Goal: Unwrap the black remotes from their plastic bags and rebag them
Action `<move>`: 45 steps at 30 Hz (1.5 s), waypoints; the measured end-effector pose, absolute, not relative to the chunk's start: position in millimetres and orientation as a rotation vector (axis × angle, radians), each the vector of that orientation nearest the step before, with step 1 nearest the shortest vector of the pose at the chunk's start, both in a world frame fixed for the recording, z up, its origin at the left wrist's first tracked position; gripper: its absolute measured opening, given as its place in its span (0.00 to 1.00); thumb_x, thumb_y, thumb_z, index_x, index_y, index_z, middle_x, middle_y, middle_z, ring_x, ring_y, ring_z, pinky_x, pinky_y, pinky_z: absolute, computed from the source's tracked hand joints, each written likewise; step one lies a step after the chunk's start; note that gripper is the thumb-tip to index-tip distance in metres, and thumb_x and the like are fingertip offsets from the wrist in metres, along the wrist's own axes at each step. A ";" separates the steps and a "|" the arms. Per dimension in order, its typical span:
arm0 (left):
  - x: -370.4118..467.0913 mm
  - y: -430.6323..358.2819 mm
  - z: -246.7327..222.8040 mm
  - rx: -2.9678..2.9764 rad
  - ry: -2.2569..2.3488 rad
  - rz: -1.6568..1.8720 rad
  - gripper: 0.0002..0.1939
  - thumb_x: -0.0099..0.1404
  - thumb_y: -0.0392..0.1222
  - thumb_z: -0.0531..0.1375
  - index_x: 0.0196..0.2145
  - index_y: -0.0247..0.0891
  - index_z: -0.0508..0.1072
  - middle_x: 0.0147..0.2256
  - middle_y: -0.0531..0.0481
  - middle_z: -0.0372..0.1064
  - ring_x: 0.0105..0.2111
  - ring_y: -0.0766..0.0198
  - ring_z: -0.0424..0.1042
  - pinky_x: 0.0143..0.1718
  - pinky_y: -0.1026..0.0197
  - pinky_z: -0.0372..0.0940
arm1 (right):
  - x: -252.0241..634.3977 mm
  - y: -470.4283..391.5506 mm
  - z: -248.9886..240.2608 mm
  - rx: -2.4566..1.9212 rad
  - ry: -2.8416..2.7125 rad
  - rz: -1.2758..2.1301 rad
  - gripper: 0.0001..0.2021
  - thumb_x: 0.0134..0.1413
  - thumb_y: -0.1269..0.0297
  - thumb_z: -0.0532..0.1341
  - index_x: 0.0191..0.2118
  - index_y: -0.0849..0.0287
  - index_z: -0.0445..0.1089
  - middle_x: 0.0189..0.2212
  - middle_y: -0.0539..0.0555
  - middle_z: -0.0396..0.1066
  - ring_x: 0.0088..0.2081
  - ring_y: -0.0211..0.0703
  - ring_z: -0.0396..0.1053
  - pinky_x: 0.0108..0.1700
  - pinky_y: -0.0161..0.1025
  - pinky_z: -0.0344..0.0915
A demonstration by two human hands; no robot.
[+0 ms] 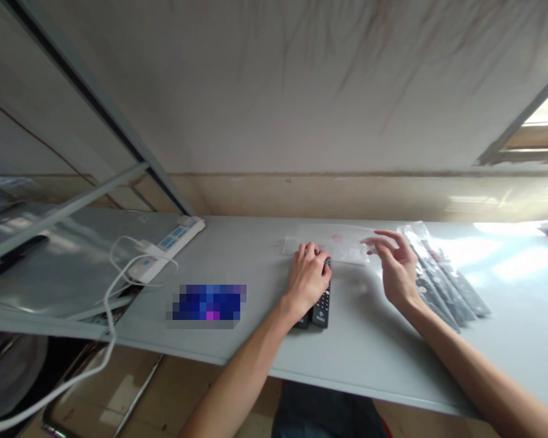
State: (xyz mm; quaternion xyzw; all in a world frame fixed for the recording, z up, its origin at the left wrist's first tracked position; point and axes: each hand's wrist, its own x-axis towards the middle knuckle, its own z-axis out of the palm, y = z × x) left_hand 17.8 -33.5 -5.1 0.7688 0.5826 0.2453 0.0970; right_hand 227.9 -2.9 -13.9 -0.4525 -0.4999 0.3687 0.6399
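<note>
Two black remote controls (pixel 321 309) lie side by side on the grey table. My left hand (pixel 308 274) covers their upper parts, its fingers curled over the right-hand remote; the left one is mostly hidden under the hand. Behind it lie clear plastic bags (pixel 335 237) with small red print, flat on the table. My right hand (pixel 399 267) is raised at the right end of these bags, fingers apart and fingertips close to the bag edge; whether they touch it I cannot tell. Just right of that hand, several bagged remotes (pixel 447 280) lie in an overlapping row.
A white power strip (pixel 168 246) with a plugged-in white cable (pixel 114 328) lies at the left, the cable hanging over the front edge. A pixelated blue object (pixel 210 302) lies left of my left hand. A metal frame post (pixel 95 103) rises at the left, and a wall (pixel 301 121) stands behind the table.
</note>
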 end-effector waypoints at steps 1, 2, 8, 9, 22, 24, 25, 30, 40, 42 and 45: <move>17.4 -33.2 -5.8 2.287 1.714 0.730 0.14 0.72 0.31 0.61 0.51 0.40 0.81 0.53 0.41 0.71 0.56 0.49 0.68 0.60 0.49 0.66 | 228.2 -2.2 -13.7 -1.023 -1.145 0.853 0.12 0.63 0.57 0.68 0.50 0.50 0.76 0.40 0.53 0.84 0.45 0.51 0.80 0.49 0.48 0.72; 17.1 -32.8 -6.7 2.292 1.707 0.732 0.14 0.71 0.31 0.61 0.51 0.39 0.81 0.54 0.41 0.71 0.57 0.49 0.68 0.61 0.49 0.66 | 228.5 -1.5 -13.8 -1.021 -1.151 0.860 0.11 0.63 0.57 0.68 0.50 0.50 0.76 0.41 0.54 0.84 0.45 0.52 0.80 0.49 0.48 0.72; 18.6 -32.0 -4.0 2.261 1.672 0.881 0.08 0.72 0.31 0.61 0.41 0.41 0.79 0.49 0.44 0.75 0.54 0.51 0.70 0.58 0.50 0.67 | 230.2 1.9 -17.3 -1.052 -1.172 0.835 0.07 0.63 0.57 0.67 0.42 0.51 0.79 0.39 0.54 0.82 0.44 0.50 0.78 0.47 0.46 0.72; 18.5 -32.7 -0.9 2.243 1.666 0.972 0.08 0.72 0.31 0.60 0.39 0.42 0.77 0.46 0.45 0.76 0.52 0.51 0.71 0.57 0.50 0.67 | 230.7 2.0 -17.6 -1.050 -1.173 0.836 0.07 0.62 0.57 0.67 0.42 0.51 0.79 0.39 0.53 0.82 0.44 0.50 0.78 0.47 0.46 0.71; -7.4 -26.3 18.0 2.048 1.684 1.601 0.13 0.75 0.32 0.53 0.47 0.42 0.77 0.51 0.44 0.74 0.58 0.52 0.70 0.65 0.47 0.65 | 228.3 0.5 -15.2 -1.110 -1.372 0.874 0.07 0.63 0.56 0.67 0.42 0.52 0.78 0.37 0.54 0.83 0.42 0.51 0.80 0.48 0.47 0.71; -6.8 -24.8 15.2 2.083 1.661 1.541 0.14 0.76 0.32 0.54 0.50 0.42 0.77 0.55 0.43 0.74 0.64 0.50 0.67 0.69 0.44 0.62 | 228.1 -0.1 -14.7 -1.116 -1.414 0.847 0.07 0.65 0.56 0.65 0.44 0.52 0.77 0.37 0.53 0.83 0.42 0.51 0.79 0.49 0.48 0.70; -6.4 -24.4 13.9 2.096 1.657 1.513 0.15 0.76 0.32 0.54 0.52 0.42 0.77 0.56 0.42 0.74 0.66 0.50 0.66 0.71 0.43 0.61 | 227.9 0.1 -15.0 -1.121 -1.439 0.838 0.08 0.66 0.56 0.64 0.46 0.51 0.76 0.37 0.53 0.83 0.43 0.51 0.79 0.49 0.48 0.70; -5.3 -23.3 7.4 2.144 1.649 1.303 0.17 0.74 0.30 0.56 0.55 0.41 0.78 0.60 0.41 0.75 0.71 0.46 0.62 0.73 0.38 0.59 | 225.6 3.4 -22.9 -1.192 -1.551 0.759 0.13 0.69 0.58 0.59 0.56 0.51 0.69 0.32 0.50 0.78 0.35 0.48 0.74 0.42 0.45 0.68; 1.6 -24.1 -1.2 2.458 1.596 0.978 0.14 0.73 0.27 0.58 0.48 0.39 0.81 0.58 0.43 0.76 0.71 0.47 0.64 0.72 0.41 0.65 | 225.7 11.0 -40.3 -1.367 -1.674 0.460 0.23 0.69 0.61 0.54 0.66 0.61 0.61 0.36 0.56 0.75 0.36 0.50 0.72 0.45 0.49 0.70; 0.1 -22.9 -3.3 2.474 1.613 0.927 0.14 0.73 0.27 0.58 0.48 0.39 0.81 0.59 0.42 0.75 0.71 0.46 0.63 0.72 0.41 0.64 | 225.9 13.6 -44.3 -1.410 -1.707 0.385 0.25 0.68 0.60 0.55 0.66 0.62 0.62 0.41 0.61 0.76 0.43 0.56 0.73 0.51 0.56 0.71; -0.1 -23.1 -4.8 2.511 1.583 0.828 0.15 0.74 0.28 0.58 0.50 0.38 0.82 0.60 0.41 0.74 0.73 0.45 0.61 0.74 0.42 0.62 | 225.3 14.2 -46.2 -1.439 -1.769 0.281 0.26 0.69 0.58 0.56 0.68 0.60 0.64 0.55 0.70 0.73 0.57 0.66 0.69 0.60 0.66 0.66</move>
